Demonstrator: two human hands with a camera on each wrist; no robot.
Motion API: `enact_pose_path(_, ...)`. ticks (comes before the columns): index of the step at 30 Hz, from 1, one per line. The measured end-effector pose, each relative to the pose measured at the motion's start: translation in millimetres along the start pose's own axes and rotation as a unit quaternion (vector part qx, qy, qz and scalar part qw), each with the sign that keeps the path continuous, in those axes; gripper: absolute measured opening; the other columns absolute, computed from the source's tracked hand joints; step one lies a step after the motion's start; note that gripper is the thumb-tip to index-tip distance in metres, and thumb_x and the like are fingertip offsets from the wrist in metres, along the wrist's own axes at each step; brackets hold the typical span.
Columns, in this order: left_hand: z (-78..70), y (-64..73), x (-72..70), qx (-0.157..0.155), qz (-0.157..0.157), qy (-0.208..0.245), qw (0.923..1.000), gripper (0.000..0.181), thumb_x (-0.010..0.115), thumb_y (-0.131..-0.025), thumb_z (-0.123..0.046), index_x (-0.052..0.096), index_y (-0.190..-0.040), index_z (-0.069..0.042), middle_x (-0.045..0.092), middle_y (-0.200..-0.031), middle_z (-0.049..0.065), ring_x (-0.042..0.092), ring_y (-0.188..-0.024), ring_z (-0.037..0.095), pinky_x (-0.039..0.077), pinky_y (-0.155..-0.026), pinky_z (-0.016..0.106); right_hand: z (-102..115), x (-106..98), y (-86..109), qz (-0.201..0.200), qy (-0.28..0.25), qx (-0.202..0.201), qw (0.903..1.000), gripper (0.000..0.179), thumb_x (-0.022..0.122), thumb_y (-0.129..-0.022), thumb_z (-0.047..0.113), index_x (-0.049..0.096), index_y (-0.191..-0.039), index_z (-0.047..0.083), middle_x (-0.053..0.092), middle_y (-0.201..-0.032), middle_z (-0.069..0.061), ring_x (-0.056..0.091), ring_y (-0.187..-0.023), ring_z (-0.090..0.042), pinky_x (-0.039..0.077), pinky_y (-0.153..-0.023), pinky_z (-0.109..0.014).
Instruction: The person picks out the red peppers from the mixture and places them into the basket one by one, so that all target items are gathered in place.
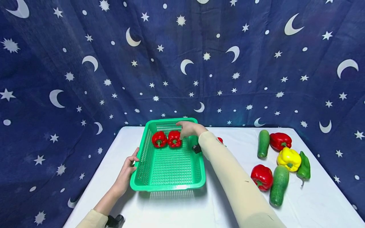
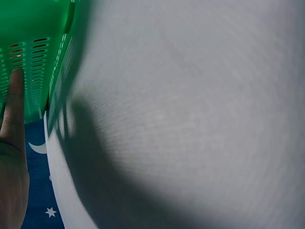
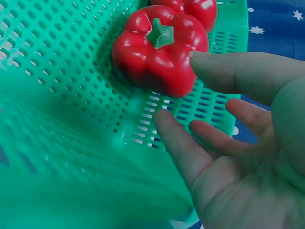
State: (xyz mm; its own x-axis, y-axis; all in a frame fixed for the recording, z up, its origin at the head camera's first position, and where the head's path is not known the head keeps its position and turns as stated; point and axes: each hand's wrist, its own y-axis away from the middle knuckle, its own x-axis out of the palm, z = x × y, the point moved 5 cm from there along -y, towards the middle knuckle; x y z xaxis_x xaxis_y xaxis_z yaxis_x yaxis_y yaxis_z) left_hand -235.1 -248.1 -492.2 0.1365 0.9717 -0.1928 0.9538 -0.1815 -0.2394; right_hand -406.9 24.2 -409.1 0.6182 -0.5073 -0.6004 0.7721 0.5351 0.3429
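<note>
A green plastic basket (image 1: pixel 171 186) with perforated walls stands on the table. Two red bell peppers (image 1: pixel 159 139) lie side by side near its far end. My left hand (image 1: pixel 125 174) holds the basket's left rim; in the left wrist view one finger (image 2: pixel 15 95) lies along the outer wall. Over the basket's far right part, my right hand (image 1: pixel 190 129) is spread with nothing gripped. In the right wrist view its thumb (image 3: pixel 238 69) reaches to the edge of the nearer red bell pepper (image 3: pixel 152 62), while the other fingers stay apart from it.
To the right lie a red bell pepper (image 1: pixel 261 177), another red bell pepper (image 1: pixel 280 141), a yellow bell pepper (image 1: pixel 288 158), a green pepper (image 1: pixel 304 166) and two green cucumbers (image 1: pixel 279 185). A red item (image 1: pixel 220 139) is mostly hidden behind the right sleeve. A star-patterned curtain (image 1: pixel 211 63) hangs behind.
</note>
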Motion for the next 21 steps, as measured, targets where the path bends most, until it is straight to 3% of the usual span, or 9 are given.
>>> enact_pose_path(2,-0.2,0.0,0.1,-0.001,0.000,-0.002,1.0000,0.027,0.031,-0.094,0.003,0.035,-0.120,0.004,0.011,-0.171,0.011,0.000,-0.155,0.037,0.020,-0.106,0.013,1.0,-2.4,3.2,-0.003,0.002,-0.009,1.0000,0.085,0.068,-0.087,-0.003,0.029,-0.161,0.013,0.041,-0.155,-0.020,0.055,-0.089,-0.021,0.048,-0.083,-0.036)
enact_pose_path(5,-0.4,0.4,0.2,-0.002,-0.001,-0.003,1.0000,0.027,0.031,-0.094,0.003,0.035,-0.121,0.004,0.012,-0.171,0.011,0.000,-0.155,0.036,0.020,-0.106,0.013,3.8,-7.2,8.7,-0.012,0.016,-0.024,0.9995,0.086,0.068,-0.085,-0.001,0.031,-0.161,0.014,0.040,-0.155,-0.021,0.053,-0.093,-0.020,0.044,-0.079,-0.034)
enact_pose_path(7,-0.1,0.6,0.2,-0.002,-0.003,-0.004,1.0000,0.027,0.031,-0.094,0.003,0.035,-0.120,0.004,0.012,-0.171,0.011,0.000,-0.155,0.037,0.020,-0.106,0.013,5.3,-10.4,12.2,-0.012,0.022,-0.031,0.9992,0.086,0.067,-0.084,0.000,0.031,-0.160,0.015,0.039,-0.156,-0.022,0.054,-0.102,-0.022,0.043,-0.082,-0.036)
enact_pose_path(10,0.3,0.9,0.0,0.000,-0.004,-0.004,1.0000,0.027,0.031,-0.094,0.004,0.035,-0.120,0.005,0.012,-0.171,0.011,0.001,-0.155,0.037,0.020,-0.106,0.013,8.9,-13.9,17.0,-0.008,0.022,-0.037,0.9991,0.084,0.069,-0.085,0.003,0.032,-0.160,0.015,0.037,-0.159,-0.021,0.048,-0.130,-0.028,0.044,-0.093,-0.040)
enact_pose_path(13,-0.1,1.0,-0.4,0.001,-0.006,-0.007,1.0000,0.027,0.031,-0.094,0.004,0.036,-0.120,0.004,0.013,-0.171,0.011,0.001,-0.155,0.037,0.021,-0.106,0.014,12.5,-15.7,21.8,-0.004,0.009,-0.041,0.9991,0.082,0.070,-0.088,0.006,0.032,-0.160,0.016,0.035,-0.160,-0.020,0.042,-0.141,-0.032,0.043,-0.102,-0.046)
enact_pose_path(21,-2.6,-1.0,-2.3,0.002,-0.009,-0.026,0.9996,0.027,0.032,-0.092,0.006,0.039,-0.117,0.003,0.013,-0.171,0.011,0.002,-0.155,0.037,0.021,-0.107,0.013,14.9,-24.0,42.1,-0.007,-0.005,-0.074,0.9972,0.078,0.071,-0.090,0.012,0.036,-0.159,0.021,0.039,-0.160,-0.016,0.048,-0.137,-0.029,0.042,-0.106,-0.049)
